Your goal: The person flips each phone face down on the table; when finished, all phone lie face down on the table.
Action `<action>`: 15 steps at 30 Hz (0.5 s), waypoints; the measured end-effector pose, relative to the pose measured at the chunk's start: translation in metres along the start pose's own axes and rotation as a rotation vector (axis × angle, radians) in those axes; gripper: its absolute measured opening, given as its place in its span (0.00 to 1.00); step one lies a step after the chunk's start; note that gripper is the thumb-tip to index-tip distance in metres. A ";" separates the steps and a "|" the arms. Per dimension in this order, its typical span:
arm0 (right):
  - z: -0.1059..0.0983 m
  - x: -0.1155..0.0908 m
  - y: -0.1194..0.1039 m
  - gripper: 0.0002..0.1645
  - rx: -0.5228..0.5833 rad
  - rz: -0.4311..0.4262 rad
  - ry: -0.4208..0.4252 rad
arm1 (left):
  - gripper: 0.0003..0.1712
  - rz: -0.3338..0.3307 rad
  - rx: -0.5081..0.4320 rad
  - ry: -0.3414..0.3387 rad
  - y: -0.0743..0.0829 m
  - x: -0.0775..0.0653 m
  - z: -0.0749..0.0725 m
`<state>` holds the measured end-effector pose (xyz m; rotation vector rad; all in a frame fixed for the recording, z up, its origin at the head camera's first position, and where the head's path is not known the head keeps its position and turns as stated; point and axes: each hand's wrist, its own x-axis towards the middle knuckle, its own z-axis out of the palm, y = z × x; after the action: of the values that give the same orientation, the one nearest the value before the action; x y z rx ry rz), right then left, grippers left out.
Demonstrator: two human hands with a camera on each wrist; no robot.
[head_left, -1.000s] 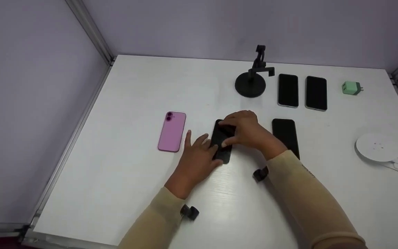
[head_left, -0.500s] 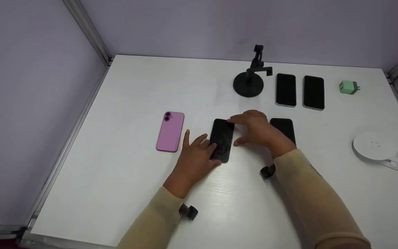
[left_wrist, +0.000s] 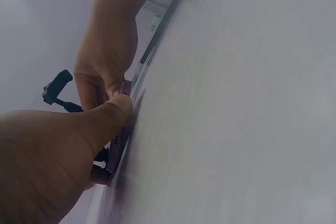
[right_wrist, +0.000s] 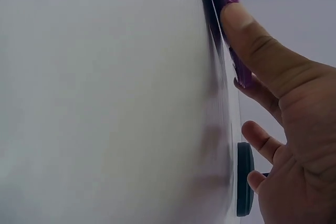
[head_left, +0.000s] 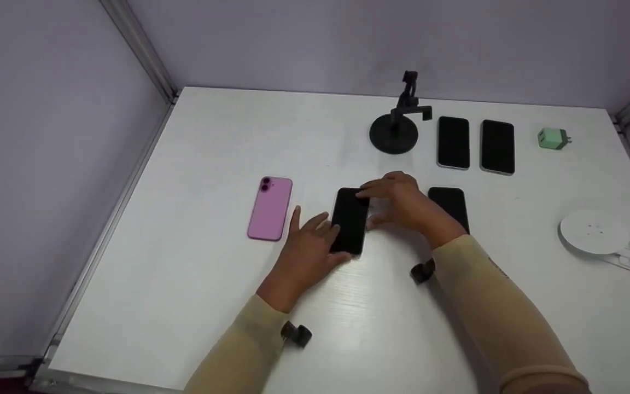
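Note:
A phone [head_left: 350,219] is between my two hands at the middle of the table, its black screen facing up. Both wrist views show its purple edge [right_wrist: 242,72], close over the white tabletop with a shadowed reflection beside it. My left hand [head_left: 305,251] grips the near left corner, thumb along the bottom edge and a fingertip over the screen's left side. At the far right, my right hand [head_left: 400,200] holds the phone with its thumb on the right edge and fingers at the top. Left of them lies a pink phone [head_left: 270,209], camera side up.
A black phone stand [head_left: 394,134] with a round base is at the back. Two dark phones lie right of it, one nearer [head_left: 453,142] and one farther [head_left: 497,146]. Another dark phone [head_left: 449,203] is partly under my right arm. A green charger [head_left: 553,138] and white disc [head_left: 594,232] are far right.
My right hand has moved from over the screen rightward, and its thumb is now at the right edge. The phone has shifted slightly, and its screen looks darker than half a second ago.

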<state>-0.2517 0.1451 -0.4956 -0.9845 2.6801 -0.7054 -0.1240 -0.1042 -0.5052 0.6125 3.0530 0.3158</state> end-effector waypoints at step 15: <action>-0.004 0.001 -0.003 0.37 0.064 -0.069 0.054 | 0.37 -0.021 -0.056 0.046 -0.005 -0.005 0.003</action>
<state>-0.2522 0.1436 -0.4905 -1.0613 2.6622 -0.8379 -0.1211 -0.1097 -0.5090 0.5776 3.0803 0.4194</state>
